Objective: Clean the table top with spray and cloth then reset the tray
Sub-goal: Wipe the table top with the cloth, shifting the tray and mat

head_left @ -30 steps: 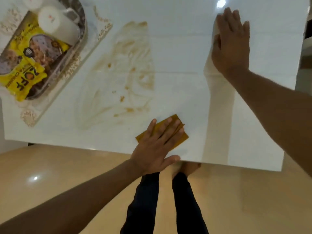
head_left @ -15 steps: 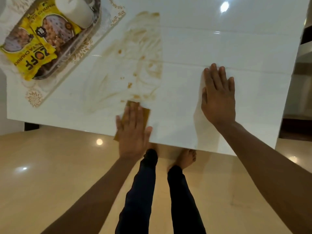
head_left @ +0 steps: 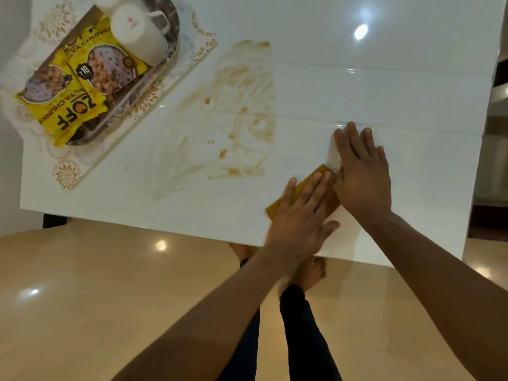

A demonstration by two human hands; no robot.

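Note:
My left hand [head_left: 299,215] lies flat with straight fingers on a folded mustard-yellow cloth [head_left: 275,210] near the front edge of the white glossy table top [head_left: 384,78]. My right hand [head_left: 362,177] rests flat on the table just right of the cloth, touching its edge. A wide brown smear [head_left: 247,111] with small crumbs covers the table's middle, left of both hands. The dark tray [head_left: 171,45] sits at the far left corner, holding yellow snack packets [head_left: 74,105] and a white mug [head_left: 137,31]. No spray bottle is in view.
The tray stands on a white placemat with gold floral print [head_left: 67,174]. Beige polished floor [head_left: 110,298] lies below the table's front edge, with my legs and bare feet [head_left: 313,273] under it. The table's right edge borders dark furniture [head_left: 494,188].
My left hand has slid the cloth to the right along the front edge, away from the smear. My right hand stayed flat on the table and now touches the cloth.

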